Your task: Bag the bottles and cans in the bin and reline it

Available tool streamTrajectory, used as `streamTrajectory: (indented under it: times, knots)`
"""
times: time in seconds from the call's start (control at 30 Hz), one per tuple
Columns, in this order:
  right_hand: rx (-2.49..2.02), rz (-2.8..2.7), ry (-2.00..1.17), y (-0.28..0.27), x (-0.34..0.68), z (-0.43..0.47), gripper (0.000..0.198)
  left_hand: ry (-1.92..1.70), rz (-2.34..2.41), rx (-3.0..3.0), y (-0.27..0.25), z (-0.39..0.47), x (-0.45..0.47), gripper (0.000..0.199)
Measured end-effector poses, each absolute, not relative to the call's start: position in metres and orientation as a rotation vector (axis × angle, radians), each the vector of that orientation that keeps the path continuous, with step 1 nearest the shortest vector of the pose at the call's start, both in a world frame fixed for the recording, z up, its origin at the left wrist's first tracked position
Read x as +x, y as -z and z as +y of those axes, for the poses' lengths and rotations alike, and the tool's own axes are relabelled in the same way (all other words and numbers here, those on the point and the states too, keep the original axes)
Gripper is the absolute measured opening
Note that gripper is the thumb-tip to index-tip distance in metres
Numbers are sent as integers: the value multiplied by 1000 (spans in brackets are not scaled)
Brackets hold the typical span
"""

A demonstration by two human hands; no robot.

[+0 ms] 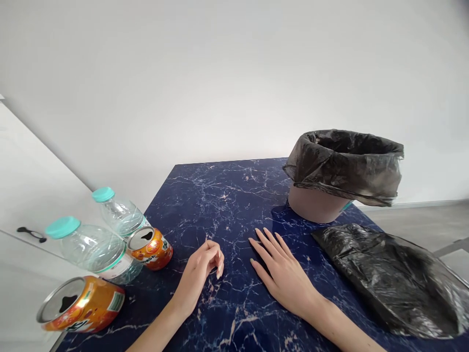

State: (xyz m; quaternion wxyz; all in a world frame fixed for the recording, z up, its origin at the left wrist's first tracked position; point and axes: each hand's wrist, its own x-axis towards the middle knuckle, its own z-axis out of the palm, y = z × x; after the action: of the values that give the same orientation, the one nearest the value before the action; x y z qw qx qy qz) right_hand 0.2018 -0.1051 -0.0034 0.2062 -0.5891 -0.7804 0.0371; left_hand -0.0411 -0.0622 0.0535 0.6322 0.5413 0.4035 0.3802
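My left hand (203, 266) rests on its side on the blue marbled tabletop (227, 195), fingers loosely curled in with nothing showing in them. Flat on the same surface, palm down, lies my right hand (280, 274) with its fingers spread. Nearest to the left hand is an opened orange drink can (156, 252); a second opened orange can (88, 305) stands closer to me. Two clear plastic bottles with turquoise caps, a near bottle (93, 247) and a farther bottle (120, 212), stand beside the cans. A crumpled black plastic bag (388, 278) lies to the right of my right hand.
At the back right stands a pinkish trash bin (317, 203), lined with a black bag (340, 168) folded over its rim. Behind the table rises a white wall (227, 78). A white cabinet door with a black handle (32, 234) is at the left.
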Motion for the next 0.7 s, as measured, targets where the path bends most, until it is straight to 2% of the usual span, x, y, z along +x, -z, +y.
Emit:
streamTrajectory:
  times: [0.7]
  knots:
    - [-1633,-2190,-47,3,202,-106,57,-880,950,1256,-58,-63,-37,37]
